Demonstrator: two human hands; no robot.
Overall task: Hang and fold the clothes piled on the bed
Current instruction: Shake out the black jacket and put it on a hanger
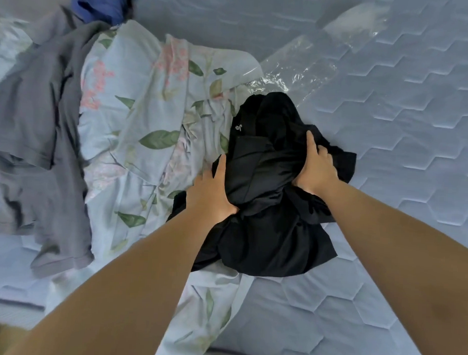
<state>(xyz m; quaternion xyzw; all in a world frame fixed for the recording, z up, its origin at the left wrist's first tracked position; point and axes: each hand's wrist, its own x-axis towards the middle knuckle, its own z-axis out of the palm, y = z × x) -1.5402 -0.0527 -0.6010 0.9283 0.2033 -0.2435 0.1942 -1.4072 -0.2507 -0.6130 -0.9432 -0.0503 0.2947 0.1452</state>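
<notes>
Both hands clutch a crumpled black garment: left hand at eight o'clock, right hand at three, fingers curled into cloth; best lifted clear and shaken flat before folding

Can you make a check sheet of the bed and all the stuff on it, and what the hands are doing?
Surface: quilted mattress, bare on the right.
Job's things: crumpled black garment; grey shirt spread at left; blue garment at top.
Clutter: floral sheet rumpled; clear plastic wrap behind the black garment.
Hands: left hand and right hand both grip the black garment.
Cables: nothing seen.
Surroundings: nothing seen beyond the bed.
</notes>
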